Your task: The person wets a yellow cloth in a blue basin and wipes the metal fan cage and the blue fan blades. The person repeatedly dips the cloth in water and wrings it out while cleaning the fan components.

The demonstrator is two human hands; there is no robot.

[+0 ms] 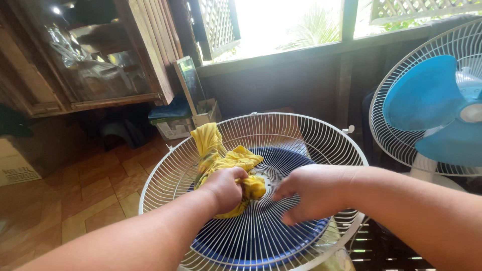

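The left hand (224,189) is clenched around a yellow rag (221,156), pressing it near the hub of a white wire fan guard (311,131), as if scrubbing. The right hand (311,193) lies with fingers curled on the guard's wires, seemingly to steady it. Under the guard sits a blue basin (261,241); right of the guard stands a blue-bladed fan (432,110), left of it a tiled floor (90,190).

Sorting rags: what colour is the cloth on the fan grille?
Yellow crumpled cloth, clearest in the head view.

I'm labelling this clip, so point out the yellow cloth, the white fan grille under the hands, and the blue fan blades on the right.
yellow cloth (227,159): head view, on the bunched folds above the left hand.
white fan grille (301,131): head view, on the far wire ribs.
blue fan blades (424,93): head view, on the upper blade's face.
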